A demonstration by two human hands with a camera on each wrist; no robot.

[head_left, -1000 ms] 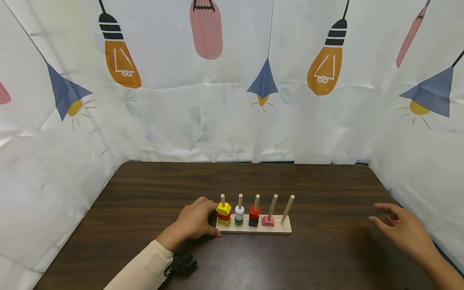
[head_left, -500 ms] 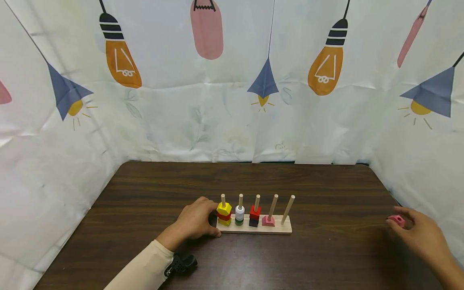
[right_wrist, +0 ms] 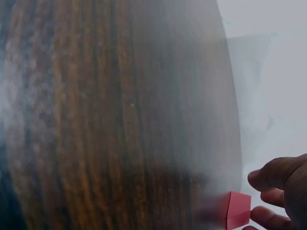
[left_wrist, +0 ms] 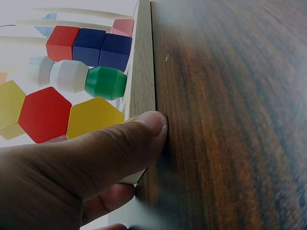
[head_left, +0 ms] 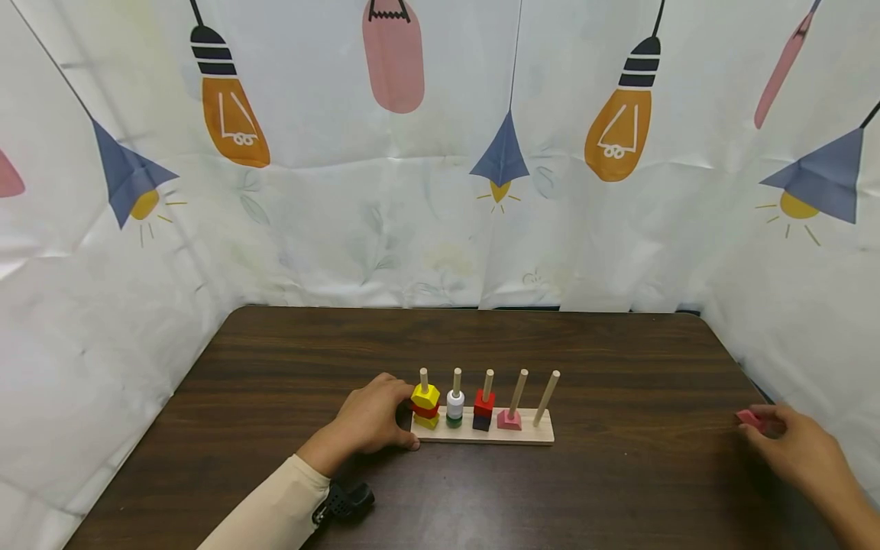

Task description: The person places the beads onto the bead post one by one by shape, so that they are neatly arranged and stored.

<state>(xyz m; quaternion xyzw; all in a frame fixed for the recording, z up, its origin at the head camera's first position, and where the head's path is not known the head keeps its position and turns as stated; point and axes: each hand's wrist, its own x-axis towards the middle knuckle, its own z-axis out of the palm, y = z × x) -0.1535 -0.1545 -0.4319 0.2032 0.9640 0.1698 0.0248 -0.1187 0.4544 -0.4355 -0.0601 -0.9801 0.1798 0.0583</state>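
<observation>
My left hand (head_left: 374, 416) grips the left end of a wooden peg stacker (head_left: 474, 435), thumb on its front edge. The left wrist view shows yellow and red hexagonal blocks (left_wrist: 45, 114), white and green rounded ones (left_wrist: 105, 82) and red and dark blue cubes (left_wrist: 86, 47) stacked on pegs. A pink block (head_left: 509, 419) sits low on another peg, and the rightmost peg (head_left: 546, 399) is bare. Far right, my right hand (head_left: 800, 451) is beside a loose pink block (right_wrist: 238, 211) at the table edge. Its thumb stands apart from the block; fingertips are close to it.
The dark wood-grain table (head_left: 619, 367) has rounded far corners. White fabric (head_left: 330, 229) printed with lamps and bulbs hangs behind it and along both sides. A black band (head_left: 347, 502) is on the left wrist.
My right hand has moved right and slightly down. The loose pink block, mostly hidden at first, has come into view and turned over. My left hand and the stacker have stayed put.
</observation>
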